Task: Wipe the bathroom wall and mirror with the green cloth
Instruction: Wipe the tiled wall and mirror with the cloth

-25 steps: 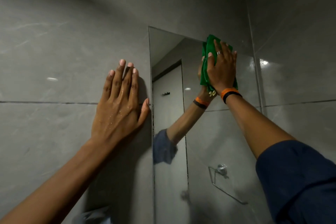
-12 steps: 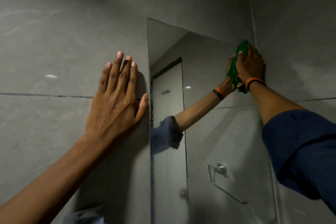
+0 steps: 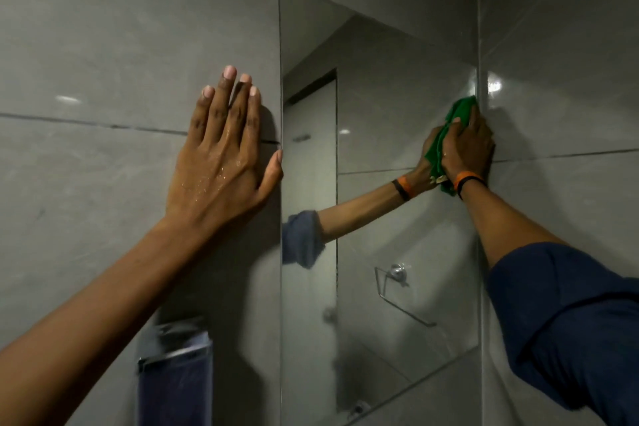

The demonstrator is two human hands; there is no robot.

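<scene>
A tall frameless mirror (image 3: 380, 86) hangs on the grey tiled wall (image 3: 103, 45). My right hand (image 3: 466, 149) presses the bunched green cloth (image 3: 460, 112) against the mirror's right edge, in the corner where the side wall meets it. The cloth shows above and below the hand. My left hand (image 3: 221, 156) lies flat on the wall tiles just left of the mirror, fingers spread and wet, thumb touching the mirror's edge.
The right side wall (image 3: 570, 62) meets the mirror wall in a corner. A dark-blue wall-mounted dispenser (image 3: 174, 377) sits below my left forearm. The mirror reflects a door, a chrome paper holder and my right arm.
My right hand with the cloth has slid from the upper middle of the mirror to its right edge, then down along it. The left hand has stayed put.
</scene>
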